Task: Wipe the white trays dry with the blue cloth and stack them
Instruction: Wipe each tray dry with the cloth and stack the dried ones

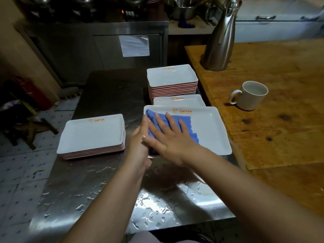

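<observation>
Two hands are in view, the left hand [140, 142] and the right hand [168, 137]. One blue cloth [182, 125] lies in one single white tray [210, 130]. Three tray stacks stand on the steel surface [105, 181]: a low stack [91, 135] at 9 o'clock, a tall stack [172, 76] at 12 o'clock, and a short stack [178, 100] just before it. One white mug [250, 95] and one steel jug [219, 41] stand at 2 o'clock.
</observation>
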